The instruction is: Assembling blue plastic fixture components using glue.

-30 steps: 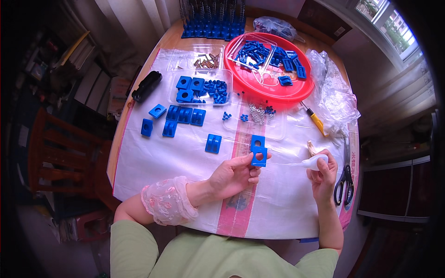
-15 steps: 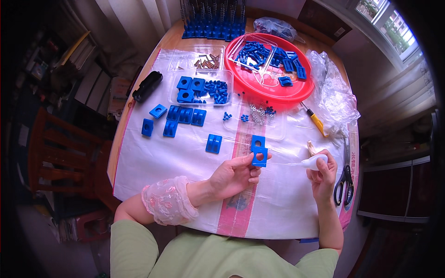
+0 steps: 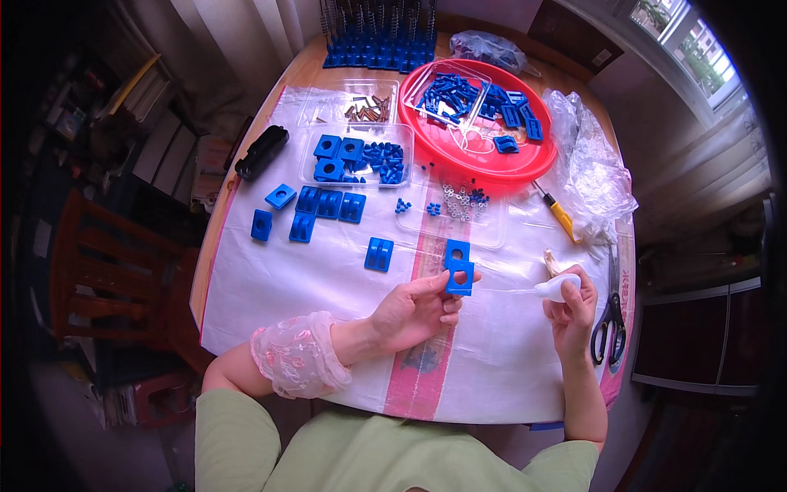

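Head view: nearer you than the red tray (image 3: pixel 525 170), your left hand (image 3: pixel 420 312) pinches a blue plate (image 3: pixel 459 289), your right hand (image 3: pixel 571 316) a white bottle (image 3: pixel 557 287); likely dispensing, so next hold its nozzle (image 3: pixel 531 289) steady.

Pale green top (image 3: pixel 369 447) worn, short sleeves (image 3: pixel 238 435) included. Left forearm (image 3: pixel 351 340) covered by loose, sheer pink oversleeve (image 3: pixel 297 357), decorated with deeper-pink floral motifs, bunched into soft folds. Right forearm (image 3: pixel 584 402) left uncovered.

Left fingers (image 3: pixel 450 306) partly behind blue plate (image 3: pixel 460 289)
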Available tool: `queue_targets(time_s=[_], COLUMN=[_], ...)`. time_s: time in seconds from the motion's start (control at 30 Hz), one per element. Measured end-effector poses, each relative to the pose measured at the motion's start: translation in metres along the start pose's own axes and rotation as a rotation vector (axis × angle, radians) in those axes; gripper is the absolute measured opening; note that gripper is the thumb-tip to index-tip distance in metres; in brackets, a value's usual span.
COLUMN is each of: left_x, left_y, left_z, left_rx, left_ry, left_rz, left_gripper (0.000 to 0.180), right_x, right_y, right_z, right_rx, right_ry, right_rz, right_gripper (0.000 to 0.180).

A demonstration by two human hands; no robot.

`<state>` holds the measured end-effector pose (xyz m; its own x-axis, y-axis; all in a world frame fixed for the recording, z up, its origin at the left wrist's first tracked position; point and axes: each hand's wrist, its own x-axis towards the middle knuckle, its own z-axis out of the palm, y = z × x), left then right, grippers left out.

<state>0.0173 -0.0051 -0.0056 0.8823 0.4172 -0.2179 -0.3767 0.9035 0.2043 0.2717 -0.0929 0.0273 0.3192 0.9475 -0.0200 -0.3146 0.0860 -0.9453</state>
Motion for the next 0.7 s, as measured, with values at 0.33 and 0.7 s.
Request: queue_targets(time_s=[0.33,0.7], left_x=[0.000,0.000], left_y=[0.000,0.001], left_z=[-0.001,-0.004], left_rx=[-0.029,-0.080], left_ry=[-0.002,-0.033], left_rz=[0.000,0.015], left_gripper=[0.034,0.034], right_x=[0.001,0.010], right_y=[0.000,-0.011], right_z=[-0.003,-0.018], right_rx=[0.020,0.046], right_ry=[0.028,0.031], right_rz=[0.017,-0.015], right_gripper=[0.016,0.018])
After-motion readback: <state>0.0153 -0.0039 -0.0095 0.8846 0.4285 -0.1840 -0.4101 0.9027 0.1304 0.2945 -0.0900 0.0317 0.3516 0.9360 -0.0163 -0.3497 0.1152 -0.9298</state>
